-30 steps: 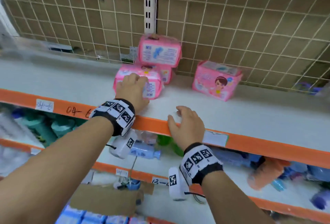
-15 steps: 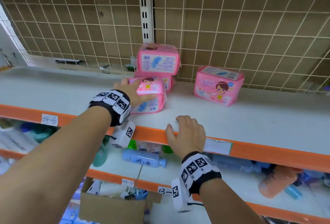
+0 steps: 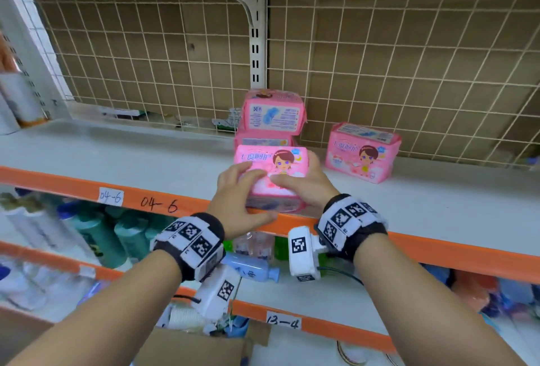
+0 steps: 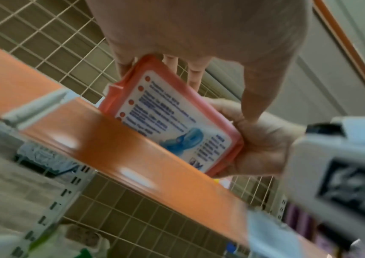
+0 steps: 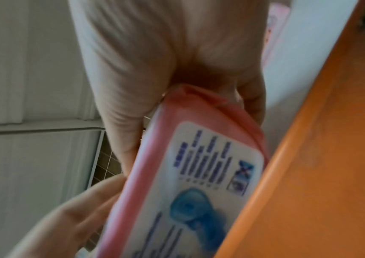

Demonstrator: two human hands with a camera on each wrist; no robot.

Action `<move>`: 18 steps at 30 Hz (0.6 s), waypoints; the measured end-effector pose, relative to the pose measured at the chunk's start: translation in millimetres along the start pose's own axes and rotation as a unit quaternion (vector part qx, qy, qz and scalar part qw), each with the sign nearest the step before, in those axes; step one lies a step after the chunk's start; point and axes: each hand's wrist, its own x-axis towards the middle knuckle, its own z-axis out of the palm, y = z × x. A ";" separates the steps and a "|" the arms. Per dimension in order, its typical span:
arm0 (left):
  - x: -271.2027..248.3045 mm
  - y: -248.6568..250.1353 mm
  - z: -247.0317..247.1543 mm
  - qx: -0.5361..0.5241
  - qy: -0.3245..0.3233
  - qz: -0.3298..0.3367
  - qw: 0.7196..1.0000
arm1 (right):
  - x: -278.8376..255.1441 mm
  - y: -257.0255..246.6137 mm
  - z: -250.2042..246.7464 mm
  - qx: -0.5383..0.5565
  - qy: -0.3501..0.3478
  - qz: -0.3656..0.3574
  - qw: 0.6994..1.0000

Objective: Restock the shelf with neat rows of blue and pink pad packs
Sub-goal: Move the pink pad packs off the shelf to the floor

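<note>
A pink pad pack (image 3: pixel 274 162) with a cartoon girl on its front sits tilted at the orange front edge (image 3: pixel 163 203) of the white shelf (image 3: pixel 131 155). My left hand (image 3: pixel 236 193) grips its left side, fingers on top and thumb below. My right hand (image 3: pixel 301 180) grips its right end. In the left wrist view the pack's printed back (image 4: pixel 172 118) shows between both hands. The right wrist view shows the same back (image 5: pixel 199 174) under my right hand (image 5: pixel 155 69). Behind stand two stacked pink packs (image 3: pixel 273 111), and another pink pack (image 3: pixel 362 152) stands to the right.
A wire mesh back panel (image 3: pixel 409 59) closes the shelf, with a white slotted upright (image 3: pixel 257 44) in its middle. Lower shelves hold bottles (image 3: pixel 96 234) and a pale blue bottle (image 3: pixel 251 269). A cardboard box (image 3: pixel 190 348) sits below. The shelf left of the packs is bare.
My left hand drew the front pack from beside the stack to the shelf's front edge. My right hand left the shelf edge and took hold of the pack's right end.
</note>
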 end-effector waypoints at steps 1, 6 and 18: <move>-0.9 2.4 2.2 -0.028 0.014 0.004 1.000 | -0.1 1.4 -5.8 -0.009 0.001 -0.023 1.000; 20.5 13.5 -2.7 -0.088 0.092 -0.027 0.992 | -10.5 13.0 -43.7 -0.197 0.055 -0.107 0.973; 96.6 42.1 24.0 0.262 -0.132 -0.022 0.956 | -6.4 1.3 -87.2 -0.225 -0.015 -0.095 0.970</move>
